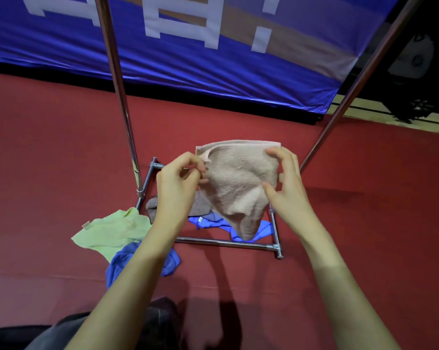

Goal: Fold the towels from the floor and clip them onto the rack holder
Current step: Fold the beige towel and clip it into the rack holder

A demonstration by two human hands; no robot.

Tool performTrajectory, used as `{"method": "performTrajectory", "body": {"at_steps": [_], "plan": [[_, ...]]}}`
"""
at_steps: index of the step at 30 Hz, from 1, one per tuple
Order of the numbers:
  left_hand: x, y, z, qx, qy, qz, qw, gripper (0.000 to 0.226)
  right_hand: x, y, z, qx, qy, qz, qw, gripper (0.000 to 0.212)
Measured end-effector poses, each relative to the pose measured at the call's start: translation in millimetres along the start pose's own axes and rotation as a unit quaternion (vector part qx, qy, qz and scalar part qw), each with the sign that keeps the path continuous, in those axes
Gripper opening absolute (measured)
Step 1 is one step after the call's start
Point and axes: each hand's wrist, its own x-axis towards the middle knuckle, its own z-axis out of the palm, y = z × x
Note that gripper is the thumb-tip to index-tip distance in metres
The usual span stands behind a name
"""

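Head view: both bare forearms are stretched forward from the lower edge, and a beige towel (238, 183) is held up in the air between the two hands, above the base of the metal rack (223, 243). The left hand (179, 188) is raised with its wrist bent back, and the towel's left edge is pinched between thumb and curled fingertips. The right hand (286, 188) is turned palm inward; its fingers are hooked over the towel's upper right corner and its thumb is pressed against the cloth lower down, so the right side is gripped. The towel appears to be doubled over along its top edge, though the layers cannot be told for certain. One corner hangs down towards the rack's front bar.

On the red floor (365, 236), a green towel (112, 231) is seen at the rack's left foot, a blue towel (142, 261) just in front of it under the left forearm, a grey towel (200, 208) and another blue towel (213, 222) inside the base frame. A blue banner (188, 72) is hung behind the rack's two upright poles.
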Motion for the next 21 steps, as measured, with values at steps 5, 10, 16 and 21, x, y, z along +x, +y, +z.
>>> {"method": "performTrajectory", "body": {"at_steps": [5, 10, 16, 21], "plan": [[-0.5, 0.7, -3.5, 0.158, -0.037, 0.066, 0.985, 0.031, 1.2, -3.9, -1.4, 0.012, -0.026, 0.015, 0.999, 0.076], [2.9, -5.2, -3.7, 0.171, -0.133, 0.123, 0.969, 0.059, 2.3, -7.5, -4.1, -0.004, -0.043, 0.001, 0.999, 0.08], [1.0, -14.6, 5.3, 0.212, -0.115, 0.097, 0.966, 0.066, 0.5, -15.3, 7.9, 0.01, 0.013, -0.01, 1.0, 0.05], [8.8, -6.6, 4.6, 0.171, -0.161, 0.146, 0.961, 0.084, 5.4, -10.6, -2.7, -0.038, 0.015, -0.026, 0.999, 0.066]]}}
